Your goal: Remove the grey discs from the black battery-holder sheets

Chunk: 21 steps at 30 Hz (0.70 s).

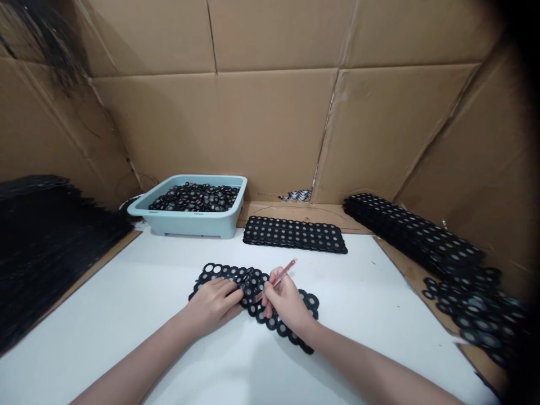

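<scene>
A black mat of joined rings lies at a slant on the white tabletop, with pale discs showing in many of its rings. My left hand rests on the mat's left part, its fingers bent and pressed onto the rings near the middle. Between the thumb and fingers of my right hand is a thin reddish pen-like tool. The tool slants down to the left, and its lower end meets the rings at the mat's middle. The fingers hide part of the mat.
Behind on the left, a light blue basin holds many black rings. Flat ring mats lie at the back centre. Stacked mats and loose rings are at right, black strands at left. Cardboard walls enclose the table.
</scene>
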Tool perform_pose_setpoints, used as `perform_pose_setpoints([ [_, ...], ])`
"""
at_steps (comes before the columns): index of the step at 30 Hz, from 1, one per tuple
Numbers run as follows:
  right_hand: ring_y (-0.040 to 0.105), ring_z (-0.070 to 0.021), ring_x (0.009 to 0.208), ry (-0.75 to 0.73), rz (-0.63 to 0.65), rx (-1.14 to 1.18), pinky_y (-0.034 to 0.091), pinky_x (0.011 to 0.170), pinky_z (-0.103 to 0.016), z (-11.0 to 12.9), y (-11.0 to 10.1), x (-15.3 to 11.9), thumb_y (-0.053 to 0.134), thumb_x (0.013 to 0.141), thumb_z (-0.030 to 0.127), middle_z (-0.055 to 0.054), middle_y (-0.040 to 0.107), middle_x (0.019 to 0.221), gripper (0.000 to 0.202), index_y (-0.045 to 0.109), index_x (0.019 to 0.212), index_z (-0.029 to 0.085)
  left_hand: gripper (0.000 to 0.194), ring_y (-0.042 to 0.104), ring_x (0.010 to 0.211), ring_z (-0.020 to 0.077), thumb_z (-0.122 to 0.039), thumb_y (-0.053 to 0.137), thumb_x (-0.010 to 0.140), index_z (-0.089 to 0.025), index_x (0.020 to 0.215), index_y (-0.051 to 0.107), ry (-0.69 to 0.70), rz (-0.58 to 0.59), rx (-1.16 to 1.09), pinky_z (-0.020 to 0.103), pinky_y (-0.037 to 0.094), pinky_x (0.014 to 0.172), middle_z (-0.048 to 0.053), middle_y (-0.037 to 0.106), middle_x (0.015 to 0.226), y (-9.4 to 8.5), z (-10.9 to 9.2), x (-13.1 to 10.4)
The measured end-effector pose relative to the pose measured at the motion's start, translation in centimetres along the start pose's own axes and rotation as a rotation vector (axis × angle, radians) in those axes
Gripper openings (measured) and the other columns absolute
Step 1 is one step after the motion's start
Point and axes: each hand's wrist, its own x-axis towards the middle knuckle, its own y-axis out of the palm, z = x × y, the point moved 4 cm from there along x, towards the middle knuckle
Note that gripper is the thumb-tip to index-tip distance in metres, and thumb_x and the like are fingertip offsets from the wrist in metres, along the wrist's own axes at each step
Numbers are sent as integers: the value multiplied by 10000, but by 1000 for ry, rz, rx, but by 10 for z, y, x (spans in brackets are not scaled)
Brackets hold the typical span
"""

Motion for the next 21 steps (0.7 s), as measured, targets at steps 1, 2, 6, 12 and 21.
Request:
perform_pose_setpoints([
  [1,463,-74,320,4,-16,-12,411,363,-183,-1,0,0,432,770,270,94,501,483,163,281,783,211,89,503,678,156,-217,435,828,-170,802,507,10,-18,15,285,364,608,29,542,720,0,-2,1],
  [2,465,-75,321,11,-28,-21,405,359,-179,-2,0,0,430,769,263,95,499,479,157,282,782,211,95,497,681,157,-212,438,827,-167,775,503,15,-30,25,287,361,611,29,534,710,1,-4,1],
  [6,470,-82,319,46,-34,-32,400,351,-180,-4,0,0,410,769,251,99,498,474,138,278,781,214,124,460,612,142,-170,435,812,-162,694,473,28,-34,41,279,339,579,9,497,630,3,-7,2],
  [12,430,-73,305,92,-28,-108,370,320,-169,-2,3,1,392,750,198,104,462,475,127,272,785,218,161,427,549,126,-158,438,789,-166,628,431,70,-80,44,272,315,555,-6,470,568,5,-12,1],
  [21,427,-61,371,60,-4,-308,399,339,-180,8,7,-5,412,723,180,84,386,553,106,319,760,215,131,409,531,130,-141,420,748,-176,624,396,-119,-126,13,268,299,531,-11,449,558,8,-10,6],
])
